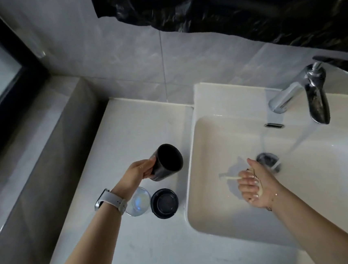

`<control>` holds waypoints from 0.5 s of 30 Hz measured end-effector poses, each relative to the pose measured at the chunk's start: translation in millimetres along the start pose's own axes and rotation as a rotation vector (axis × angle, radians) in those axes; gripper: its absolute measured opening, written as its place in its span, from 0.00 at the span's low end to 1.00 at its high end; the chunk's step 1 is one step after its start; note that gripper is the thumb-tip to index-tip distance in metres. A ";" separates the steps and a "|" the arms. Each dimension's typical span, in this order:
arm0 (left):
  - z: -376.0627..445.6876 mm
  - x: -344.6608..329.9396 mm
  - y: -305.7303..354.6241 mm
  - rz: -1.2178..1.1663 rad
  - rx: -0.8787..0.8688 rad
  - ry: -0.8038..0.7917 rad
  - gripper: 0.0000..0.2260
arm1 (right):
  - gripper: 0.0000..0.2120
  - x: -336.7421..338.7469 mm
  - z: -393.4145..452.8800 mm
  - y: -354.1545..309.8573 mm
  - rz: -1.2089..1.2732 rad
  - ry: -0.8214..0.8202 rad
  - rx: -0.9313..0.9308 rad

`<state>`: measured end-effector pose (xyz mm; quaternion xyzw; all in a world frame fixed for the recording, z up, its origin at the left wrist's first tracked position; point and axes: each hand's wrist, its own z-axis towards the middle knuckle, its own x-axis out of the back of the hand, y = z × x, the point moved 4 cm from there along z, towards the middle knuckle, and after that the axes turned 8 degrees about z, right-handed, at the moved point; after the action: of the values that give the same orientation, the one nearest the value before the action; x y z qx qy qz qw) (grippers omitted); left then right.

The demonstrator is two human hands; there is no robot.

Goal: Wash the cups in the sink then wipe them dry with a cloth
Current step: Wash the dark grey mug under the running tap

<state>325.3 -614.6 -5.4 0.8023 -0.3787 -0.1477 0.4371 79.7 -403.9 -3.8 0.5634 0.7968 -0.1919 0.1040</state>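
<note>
Cups sit at the left of a white counter (150, 251), beside a square white sink (194, 151). Three can be counted. A black cup (167, 161) is held above the counter by the left hand (139, 169), tilted so its open mouth faces up and toward the camera, fingers wrapped around its lower wall. The left forearm reaches in from the bottom edge, with a pale watch (109, 202) on the wrist. Just below that hand, a clear glass cup (138, 202) stands on the counter, partly hidden by the wrist. Touching or just beside it on the right is a second black cup (164, 203), seen from directly above (whether it stands upright or upside down is hard to tell).

Further right, over the basin, the right hand (254, 184) is closed in a fist around a pale cloth or sponge (258, 185); only small parts of it show between the fingers, so which it is cannot be told. The right forearm enters from the lower right corner, with a thin bracelet (272, 200) at the wrist. Beyond the fist is the dark drain (269, 162). One chrome tap (299, 94) stands at the far right, and a stream of water (309, 133) runs from it into the basin. A black plastic sheet (230, 3) hangs over the tiled wall at top, cut off by the frame
</note>
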 end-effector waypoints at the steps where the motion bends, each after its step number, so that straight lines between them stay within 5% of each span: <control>1: 4.4 2.0 -3.2 0.033 0.013 -0.024 0.18 | 0.29 0.1 1.0 0.3 -0.006 0.001 0.000; 7: 13.8 9.7 -5.1 0.118 0.057 -0.199 0.15 | 0.23 -2.4 3.4 1.1 -0.080 0.019 0.075; 15: 10.9 30.4 -12.3 0.421 0.113 -0.067 0.14 | 0.23 -4.1 -8.7 -3.1 -0.113 0.007 0.151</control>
<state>345.4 -639.3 -18.8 0.7235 -0.5598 -0.0583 0.3997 78.6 -404.7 6.2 0.5244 0.8110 -0.2549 0.0473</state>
